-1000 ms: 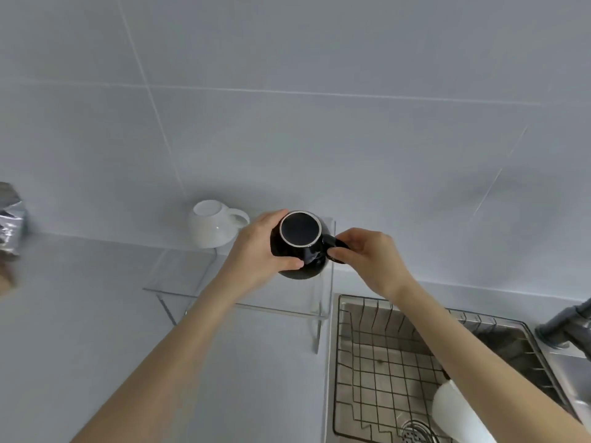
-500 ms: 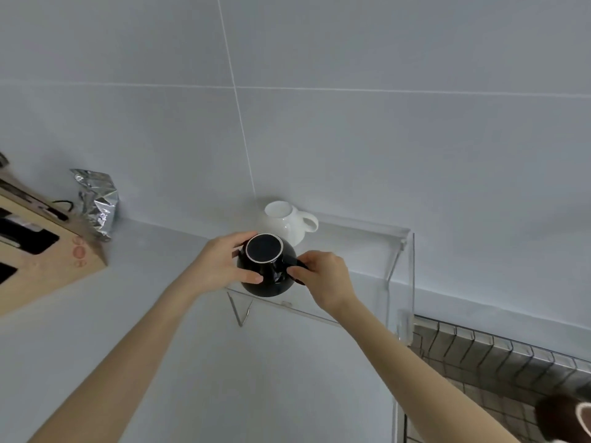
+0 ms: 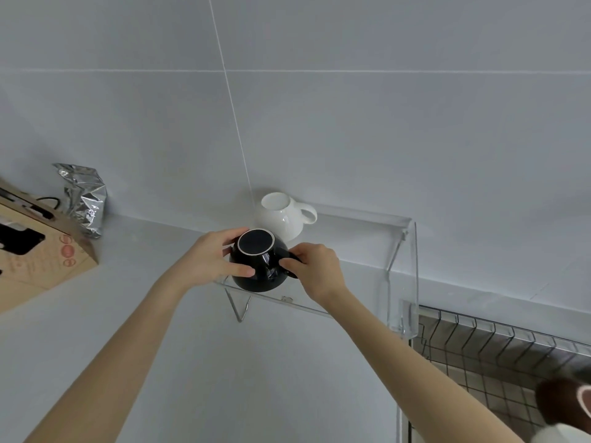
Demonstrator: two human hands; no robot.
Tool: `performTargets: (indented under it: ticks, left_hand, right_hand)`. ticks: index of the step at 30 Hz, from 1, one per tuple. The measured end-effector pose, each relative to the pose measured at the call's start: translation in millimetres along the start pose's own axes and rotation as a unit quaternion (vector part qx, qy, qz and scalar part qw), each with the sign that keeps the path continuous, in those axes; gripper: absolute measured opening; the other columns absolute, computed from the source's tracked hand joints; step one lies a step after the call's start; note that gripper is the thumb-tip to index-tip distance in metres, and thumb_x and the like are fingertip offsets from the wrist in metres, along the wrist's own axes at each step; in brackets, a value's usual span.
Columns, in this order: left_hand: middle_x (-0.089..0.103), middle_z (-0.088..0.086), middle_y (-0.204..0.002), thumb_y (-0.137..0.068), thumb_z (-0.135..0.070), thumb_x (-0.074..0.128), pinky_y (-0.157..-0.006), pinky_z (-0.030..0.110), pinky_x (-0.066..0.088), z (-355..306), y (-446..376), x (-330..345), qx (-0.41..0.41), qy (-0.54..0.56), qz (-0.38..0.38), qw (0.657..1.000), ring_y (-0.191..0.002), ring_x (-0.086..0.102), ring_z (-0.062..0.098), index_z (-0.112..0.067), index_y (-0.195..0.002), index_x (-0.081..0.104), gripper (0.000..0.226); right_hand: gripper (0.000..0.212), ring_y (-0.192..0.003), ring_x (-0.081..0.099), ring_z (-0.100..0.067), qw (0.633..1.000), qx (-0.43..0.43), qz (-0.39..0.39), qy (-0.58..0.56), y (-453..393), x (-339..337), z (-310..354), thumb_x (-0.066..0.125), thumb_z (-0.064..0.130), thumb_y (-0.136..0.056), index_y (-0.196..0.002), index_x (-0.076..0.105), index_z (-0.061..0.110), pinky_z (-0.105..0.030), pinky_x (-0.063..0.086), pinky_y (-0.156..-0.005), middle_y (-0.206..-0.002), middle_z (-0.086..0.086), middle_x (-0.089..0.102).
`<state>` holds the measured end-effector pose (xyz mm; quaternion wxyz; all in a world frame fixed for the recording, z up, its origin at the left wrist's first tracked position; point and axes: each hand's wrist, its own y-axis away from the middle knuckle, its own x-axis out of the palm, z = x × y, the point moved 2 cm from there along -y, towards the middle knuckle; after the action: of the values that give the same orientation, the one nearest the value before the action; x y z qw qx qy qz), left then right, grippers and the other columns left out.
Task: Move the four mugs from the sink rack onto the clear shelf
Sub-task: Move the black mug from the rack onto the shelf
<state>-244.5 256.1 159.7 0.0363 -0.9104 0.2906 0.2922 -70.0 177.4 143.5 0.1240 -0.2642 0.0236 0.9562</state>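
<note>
Black mug (image 3: 257, 265) (upside down) gripped by both hands, at clear shelf (image 3: 358, 238) front-left edge; right half bare.

Since 1 s ago the black mug (image 3: 257, 262), upside down w/ both hands on it, went from the shelf's (image 3: 367, 225) right end to its left front corner, just in front of the white mug (image 3: 283, 219), & view swung left, bringing box (image 3: 38, 251) & foil bag (image 3: 83, 199) in.

My left hand (image 3: 212, 260) and right hand (image 3: 315, 270) hold the inverted black mug (image 3: 257, 262) at the shelf (image 3: 351, 282) edge, apparently touching, beside the white mug (image 3: 283, 215).
</note>
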Motion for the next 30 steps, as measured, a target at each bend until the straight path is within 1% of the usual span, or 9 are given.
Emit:
performTargets:
  ticks: [6, 8, 11, 13, 15, 18, 21, 24, 30]
  left_hand:
    - [0.061, -0.015, -0.111, -0.051, -0.010, 0.079, -0.084, 0.002, 0.041, -6.2, -1.0, -1.2, -0.017, -0.025, 0.018, 0.999, -0.108, 0.055, 0.002, -0.040, -0.099, 0.055, 0.062]
    - [0.062, -0.011, -0.113, -0.049, -0.015, 0.078, -0.093, 0.016, 0.042, -10.0, 1.4, -1.5, -0.024, -0.038, 0.017, 0.999, -0.112, 0.056, 0.011, -0.041, -0.098, 0.054, 0.061]
    - [0.063, -0.002, -0.116, -0.048, -0.019, 0.078, -0.097, 0.030, 0.041, -27.1, 5.8, 0.1, -0.041, -0.115, 0.024, 0.992, -0.117, 0.053, 0.019, -0.038, -0.101, 0.054, 0.061]
    - [0.055, 0.001, -0.124, -0.054, -0.017, 0.082, -0.093, 0.028, 0.037, -45.8, 7.3, 8.6, -0.039, -0.199, 0.019, 0.979, -0.122, 0.048, 0.024, -0.025, -0.121, 0.046, 0.076]
    - [0.037, 0.004, -0.144, -0.060, -0.018, 0.081, -0.100, 0.029, 0.031, -69.9, 8.8, 29.1, -0.019, -0.237, -0.002, 0.971, -0.133, 0.035, 0.024, -0.017, -0.139, 0.026, 0.096]
    - [0.018, 0.002, -0.155, -0.061, -0.025, 0.080, -0.110, 0.030, 0.022, -112.9, 14.7, 80.1, 0.070, -0.229, -0.002, 0.971, -0.141, 0.020, 0.018, -0.022, -0.142, 0.019, 0.101]
    - [0.025, 0.002, -0.153, -0.062, -0.027, 0.079, -0.108, 0.021, 0.018, -146.6, 22.7, 147.9, 0.151, -0.187, 0.037, 0.970, -0.140, 0.024, 0.016, -0.023, -0.140, 0.024, 0.096]
    - [0.033, 0.001, -0.150, -0.065, -0.029, 0.077, -0.103, 0.018, 0.020, -168.0, 32.4, 220.4, 0.181, -0.135, 0.111, 0.968, -0.137, 0.030, 0.016, -0.023, -0.139, 0.029, 0.088]
    - [0.035, 0.003, -0.149, -0.068, -0.034, 0.074, -0.112, 0.035, 0.028, -167.5, 36.0, 344.6, 0.136, -0.110, 0.266, 0.948, -0.136, 0.034, 0.017, -0.020, -0.139, 0.029, 0.085]
  right_hand:
    - [0.016, -0.078, 0.056, -0.027, 1.000, 0.007, 0.025, 0.003, 2.8, 0.8, -2.2, 0.060, 0.012, -0.080, -0.093, 0.066, 0.005, -0.033, 0.043, -0.069, -0.081, -0.014, 0.066]
    - [0.027, -0.093, 0.060, -0.028, 0.997, 0.014, 0.071, -0.004, 6.3, -4.1, -4.5, 0.062, 0.009, -0.080, -0.106, 0.061, 0.007, -0.036, 0.049, -0.082, -0.097, -0.014, 0.068]
    - [0.053, -0.119, 0.052, -0.025, 0.994, 0.013, 0.104, -0.003, 23.1, -32.5, -9.4, 0.064, 0.012, -0.082, -0.130, 0.041, 0.014, -0.037, 0.043, -0.103, -0.127, -0.013, 0.056]
    - [0.058, -0.121, 0.050, -0.023, 0.997, 0.006, 0.071, 0.004, 38.8, -67.6, -16.7, 0.064, 0.013, -0.083, -0.134, 0.036, 0.016, -0.033, 0.041, -0.104, -0.130, -0.013, 0.054]
    - [0.054, -0.116, 0.054, -0.023, 1.000, 0.013, 0.021, -0.001, 58.4, -111.8, -29.6, 0.064, 0.010, -0.083, -0.132, 0.040, 0.015, -0.029, 0.042, -0.100, -0.125, -0.013, 0.057]
    - [0.047, -0.111, 0.059, -0.025, 0.997, 0.052, -0.049, 0.001, 94.5, -173.7, -59.7, 0.063, 0.009, -0.083, -0.127, 0.046, 0.014, -0.035, 0.045, -0.101, -0.119, -0.013, 0.061]
    - [0.042, -0.109, 0.060, -0.026, 0.990, 0.105, -0.095, 0.019, 137.4, -220.4, -95.2, 0.062, 0.009, -0.084, -0.125, 0.050, 0.013, -0.039, 0.048, -0.097, -0.119, -0.013, 0.062]
    - [0.039, -0.108, 0.060, -0.029, 0.978, 0.158, -0.130, 0.026, 180.0, -251.1, -131.5, 0.062, 0.007, -0.084, -0.121, 0.052, 0.010, -0.041, 0.048, -0.097, -0.120, -0.017, 0.062]
    - [0.037, -0.106, 0.061, -0.026, 0.950, 0.248, -0.175, 0.070, 240.8, -287.4, -198.2, 0.066, 0.010, -0.079, -0.116, 0.058, 0.009, -0.041, 0.046, -0.100, -0.116, -0.014, 0.066]
